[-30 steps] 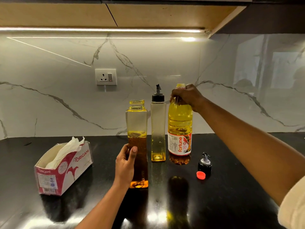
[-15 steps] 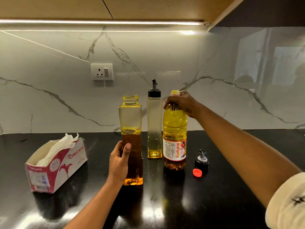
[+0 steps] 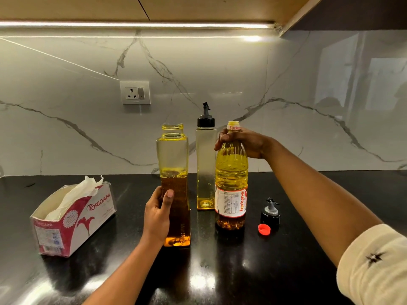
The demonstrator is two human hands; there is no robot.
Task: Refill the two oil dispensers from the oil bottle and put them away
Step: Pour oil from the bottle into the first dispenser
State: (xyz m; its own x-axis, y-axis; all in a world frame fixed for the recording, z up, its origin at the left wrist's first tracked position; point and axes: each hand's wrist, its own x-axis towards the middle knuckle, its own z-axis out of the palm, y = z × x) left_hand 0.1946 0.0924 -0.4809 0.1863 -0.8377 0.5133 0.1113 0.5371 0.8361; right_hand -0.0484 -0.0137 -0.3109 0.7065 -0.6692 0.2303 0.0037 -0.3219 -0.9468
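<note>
**Present state.** Your left hand [image 3: 157, 214] grips the open dispenser [image 3: 172, 155] low on its body, with the fingers [image 3: 167, 196] curled round it. This dispenser stands upright on the bench [image 3: 297, 249] with its mouth uncovered. Its spout cap [image 3: 270, 214] sits on the bench well to the right, and the red cap [image 3: 264, 229] lies just beside it. Your right hand [image 3: 240, 140] is clamped round the shoulder of the oil bottle [image 3: 231, 179], just below its open neck. The bottle is upright, close beside the second dispenser [image 3: 204, 168], and appears to rest on the bench.

**Progress.** Both closures needed for the first pour are off. The open dispenser holds oil to roughly half its height, so judge this refill unfinished. The second dispenser carries its black spout cap and holds only a thin layer of oil at its base, so treat it as not yet serviced.

**Remaining.**
1. Top up the open dispenser and refit its spout cap.
2. Uncap, fill and recap the second dispenser.
3. Close the bottle.
4. Put both dispensers away.

A tissue box [image 3: 74, 216] stands at the left for drips.
</note>
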